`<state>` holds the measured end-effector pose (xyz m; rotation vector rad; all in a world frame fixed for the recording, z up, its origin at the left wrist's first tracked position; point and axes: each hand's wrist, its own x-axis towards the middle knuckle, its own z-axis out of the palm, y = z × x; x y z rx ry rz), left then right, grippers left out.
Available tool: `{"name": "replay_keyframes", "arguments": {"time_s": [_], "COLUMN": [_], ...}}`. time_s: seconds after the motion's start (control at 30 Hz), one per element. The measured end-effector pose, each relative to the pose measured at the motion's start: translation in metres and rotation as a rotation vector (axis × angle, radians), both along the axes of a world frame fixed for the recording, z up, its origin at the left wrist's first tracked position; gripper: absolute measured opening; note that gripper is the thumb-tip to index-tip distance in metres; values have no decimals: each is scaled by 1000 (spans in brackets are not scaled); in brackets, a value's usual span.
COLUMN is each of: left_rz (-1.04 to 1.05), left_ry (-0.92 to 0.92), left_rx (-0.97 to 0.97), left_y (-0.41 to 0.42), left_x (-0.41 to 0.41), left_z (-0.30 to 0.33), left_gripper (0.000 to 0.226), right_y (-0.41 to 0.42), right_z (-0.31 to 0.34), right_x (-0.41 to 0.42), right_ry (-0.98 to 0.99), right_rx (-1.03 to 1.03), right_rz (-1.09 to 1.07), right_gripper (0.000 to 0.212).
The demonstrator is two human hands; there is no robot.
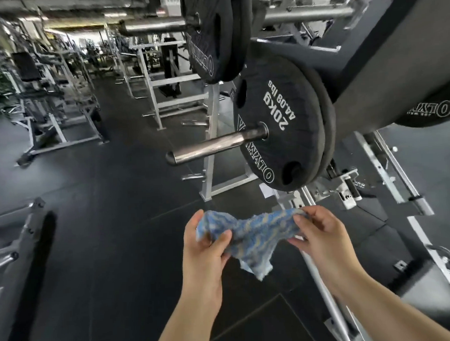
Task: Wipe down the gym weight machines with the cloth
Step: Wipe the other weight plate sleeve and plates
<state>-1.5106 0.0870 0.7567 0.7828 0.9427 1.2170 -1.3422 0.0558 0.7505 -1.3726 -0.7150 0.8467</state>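
A blue and beige terry cloth (258, 236) is stretched between both hands, low in the middle of the view. My left hand (204, 247) pinches its left end and my right hand (318, 235) grips its right end; a loose corner hangs down. Above the hands stands a plate-loaded weight machine (385, 65) with grey padding. A black 20 kg plate (284, 130) sits on a chrome sleeve (212, 145) that points toward me. The hands hold the cloth apart from the machine, well below the plate.
More black plates (211, 35) hang higher up on another bar. White machine frames (162, 95) stand behind and at the left (59, 121). Silver rails of the machine (391, 177) run down at the right. Dark rubber floor (111, 202) spreads out on the left.
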Motion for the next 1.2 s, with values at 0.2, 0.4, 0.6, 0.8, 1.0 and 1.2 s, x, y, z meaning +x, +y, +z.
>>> {"name": "replay_keyframes", "arguments": {"time_s": [0.2,0.4,0.6,0.8,1.0,1.2], "left_rz": [-47,-34,-38,-19,-509,-896], "left_ry": [211,250,375,925,615,358], "left_rx": [104,218,424,596,632,423], "left_y": [57,105,175,275,331,380], "left_x": [-31,-24,4,36,81,109], "left_z": [18,46,79,118,156,161], "left_gripper": [45,48,61,34,51,25], "right_y": [50,90,152,235,302,335], "right_z": [33,65,90,131,163,184], "right_x": [-33,-18,6,44,56,72], "right_ry": [-87,-107,354,483,191,151], "right_rx": [5,54,196,254,181,217], "right_rz": [-95,-145,-49,183,402,341], "right_gripper": [19,19,25,28,30,27]}}
